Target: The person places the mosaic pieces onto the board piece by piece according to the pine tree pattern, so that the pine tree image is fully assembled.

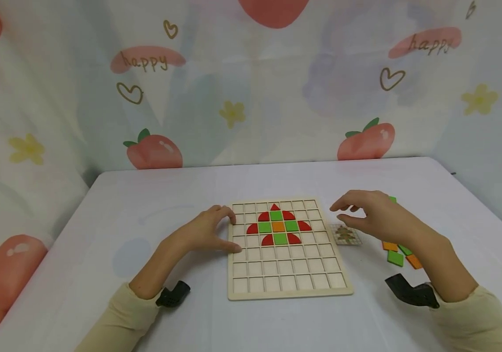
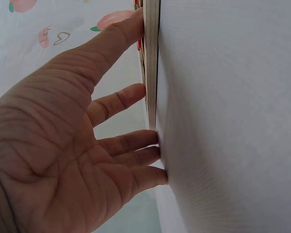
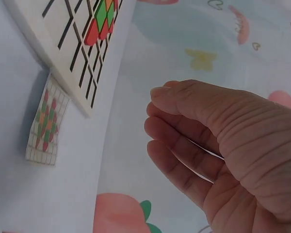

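A light wooden grid board (image 1: 292, 295) lies on the table. In its upper cells, red curved pieces (image 1: 263, 217), green squares (image 1: 280, 238) and one orange square (image 1: 278, 226) form a tree-like pattern. My left hand (image 1: 200, 229) touches the board's left edge, thumb and fingers spread; the left wrist view shows fingertips against the board's side (image 2: 152, 63). Over the table right of the board hovers my right hand (image 1: 372, 210), fingers loosely bent, with nothing visible between thumb and fingers. Below it, a small card (image 1: 345, 235) printed with a grid pattern lies against the board's right edge.
Loose green tiles (image 1: 395, 258) and orange tiles (image 1: 414, 261) lie to the right, partly hidden behind my right forearm. A white cloth (image 1: 167, 190) covers the table. Behind stands a patterned curtain (image 1: 260, 98) with peaches and hearts.
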Motion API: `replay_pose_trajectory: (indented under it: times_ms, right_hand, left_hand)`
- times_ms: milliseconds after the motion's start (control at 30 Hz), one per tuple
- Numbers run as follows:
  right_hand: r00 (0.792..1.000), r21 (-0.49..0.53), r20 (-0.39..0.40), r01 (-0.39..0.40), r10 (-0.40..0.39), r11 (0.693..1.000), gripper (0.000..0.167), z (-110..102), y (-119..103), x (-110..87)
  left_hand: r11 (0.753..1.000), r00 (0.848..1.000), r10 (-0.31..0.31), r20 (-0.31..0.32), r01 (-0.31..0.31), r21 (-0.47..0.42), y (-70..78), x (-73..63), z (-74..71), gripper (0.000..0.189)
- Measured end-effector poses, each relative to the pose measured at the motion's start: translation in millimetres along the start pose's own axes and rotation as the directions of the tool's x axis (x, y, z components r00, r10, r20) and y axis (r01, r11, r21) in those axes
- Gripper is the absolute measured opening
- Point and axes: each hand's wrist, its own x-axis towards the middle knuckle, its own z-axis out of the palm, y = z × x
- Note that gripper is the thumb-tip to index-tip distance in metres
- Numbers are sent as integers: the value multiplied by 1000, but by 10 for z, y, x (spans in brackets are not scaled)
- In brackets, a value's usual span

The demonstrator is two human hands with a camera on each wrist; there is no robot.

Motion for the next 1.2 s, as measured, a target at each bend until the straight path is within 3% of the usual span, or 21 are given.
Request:
replay_pose_trajectory:
  times_ms: [333,567,867,1000,1200]
  right_hand:
    - [999,-68,-35,-23,20,997,28,-39,228,-272]
    - [997,-83,-76,7,-14,997,31,-14,416,-470]
    - [995,-23,-43,-95,94,995,30,-41,583,-694]
    - [988,-2,24,-155,155,988,30,-64,651,-748]
    - [936,71,226,-290,268,954,30,-105,720,-777]
  left_hand:
    - [1000,1000,3,-2,-3,-1,-6,-14,-7,56]
    - [1000,1000,12,0,-12,2,-8,-15,-6,57]
    - [1000,1000,25,0,-25,3,-13,-8,-9,56]
    - [1000,1000,29,1,-29,-1,-15,-10,-11,56]
    - [1000,1000,26,1,-26,-4,-10,-13,-12,57]
